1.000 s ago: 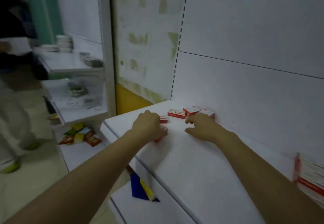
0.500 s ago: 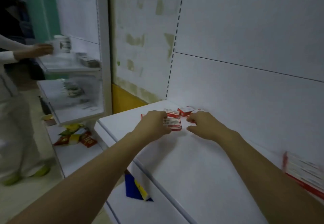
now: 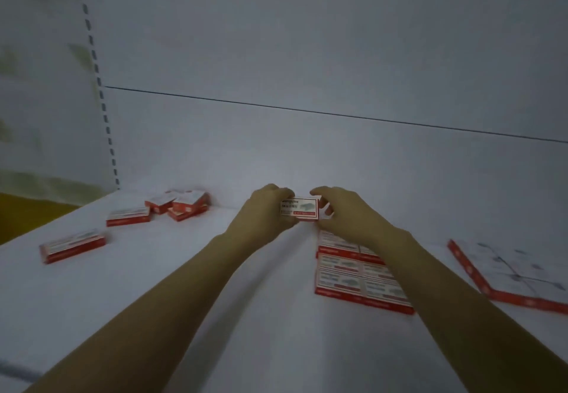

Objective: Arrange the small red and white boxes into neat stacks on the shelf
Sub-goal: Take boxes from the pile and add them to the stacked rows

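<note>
Here, left hand (image 3: 261, 214) and right hand (image 3: 344, 212) pinching one small box (image 3: 299, 209) between them, above the shelf (image 3: 184, 285); loose boxes (image 3: 176, 205) near its back left corner

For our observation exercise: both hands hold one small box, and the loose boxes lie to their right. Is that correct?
One slip: the left hand and right hand do hold one small box, but the head view shows the loose boxes lying to their left.

We can't read the print on the held box (image 3: 299, 209). The right forearm (image 3: 436, 279) hides part of the box rows (image 3: 338, 272) just below-right of it. Far right of it, the flat pack (image 3: 507, 272) is cut by the frame edge. The pile (image 3: 181, 203) left of it is blurred, count unclear.
</note>
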